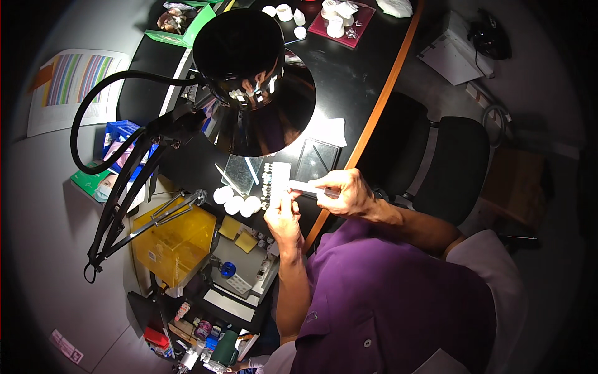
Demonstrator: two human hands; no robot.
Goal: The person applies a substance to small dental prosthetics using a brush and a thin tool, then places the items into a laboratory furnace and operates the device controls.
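Observation:
Under the lamp's light, my left hand [284, 223] grips the lower end of a white rectangular holder [281, 174]. A row of small tabs runs down its left edge, like a tooth shade guide. From the right comes my right hand [349, 192], closed around a slim, pale tool [305, 187] whose tip meets or overlaps the holder. Glare hides the exact contact. Left of my left hand are several round white pots [234, 204]. Beyond them lies a glass plate [235, 172] with thin sticks on it. A dark flat tray [317, 161] sits beyond my right hand.
A black lamp [240, 59] hangs low over the black bench [361, 68]. A chair [451, 168] stands right of its orange edge [391, 78]. A yellow translucent box [174, 240] and a grey tray [246, 265] are at the left. White pieces rest on a red pad [355, 31].

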